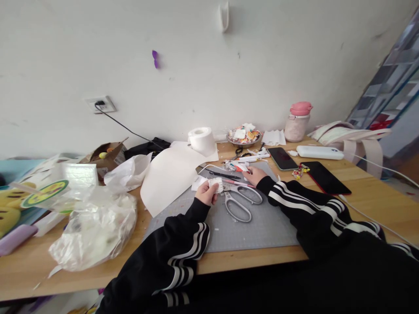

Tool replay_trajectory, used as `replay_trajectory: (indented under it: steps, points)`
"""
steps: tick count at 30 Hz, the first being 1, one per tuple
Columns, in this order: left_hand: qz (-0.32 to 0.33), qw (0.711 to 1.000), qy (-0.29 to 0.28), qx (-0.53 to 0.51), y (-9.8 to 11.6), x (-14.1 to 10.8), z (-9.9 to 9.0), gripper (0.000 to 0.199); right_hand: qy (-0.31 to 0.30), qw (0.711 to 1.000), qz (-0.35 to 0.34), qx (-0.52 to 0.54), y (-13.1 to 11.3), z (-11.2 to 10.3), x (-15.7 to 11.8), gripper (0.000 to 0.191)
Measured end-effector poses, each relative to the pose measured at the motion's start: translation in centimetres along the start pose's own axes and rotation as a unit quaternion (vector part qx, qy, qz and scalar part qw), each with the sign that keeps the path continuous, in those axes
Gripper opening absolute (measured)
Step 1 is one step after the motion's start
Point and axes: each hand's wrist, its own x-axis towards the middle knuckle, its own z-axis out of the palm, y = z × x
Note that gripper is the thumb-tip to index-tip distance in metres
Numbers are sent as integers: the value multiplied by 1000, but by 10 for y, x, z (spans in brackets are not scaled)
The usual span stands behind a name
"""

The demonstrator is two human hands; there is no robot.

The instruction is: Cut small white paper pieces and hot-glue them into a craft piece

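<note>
My left hand [207, 193] is closed on a small white piece [216, 186] with marks along its edge, above the grey cutting mat [258, 229]. Just right of it lie large scissors with grey handles [238, 210], their blades partly hidden near the white piece. My right hand [254, 175] reaches to the back of the mat, its fingers at a white and orange tool [241, 166] resembling a glue gun; whether they grip it is too small to tell. Dark pens [224, 175] and a pink pencil [238, 183] lie between the hands.
Behind the mat are a white roll [200, 138], a bowl of scraps [244, 135] and black scissors [238, 153]. Two phones [282, 158], a white power bank [320, 152] and a pink-lidded bottle [297, 122] stand or lie right. White sheet [173, 174] and plastic bag [98, 226] are left.
</note>
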Motion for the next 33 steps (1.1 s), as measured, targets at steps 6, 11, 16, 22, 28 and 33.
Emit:
replay_trajectory:
  steps: [6, 11, 16, 22, 28, 33]
  points:
    - [-1, 1000, -9, -1, -1, 0, 2, 34, 3, 1000, -9, -22, -3, -1, -6, 31]
    - [5, 1000, -8, 12, -2, 0, 3, 39, 9, 999, -21, -24, -3, -1, -8, 30]
    - [14, 1000, -11, 10, -2, -1, 4, 43, 25, 999, -46, -10, -1, 2, -9, 31]
    - [2, 999, -13, -37, 0, -2, 7, 44, 73, 992, -98, 43, -2, 0, -11, 25]
    - [-6, 998, -52, -37, 1, -4, 6, 44, 47, 968, -207, 137, -20, -2, -31, 15]
    - [3, 993, -114, 6, -2, -7, 4, 42, -191, 877, -111, 426, -32, 12, -50, 21]
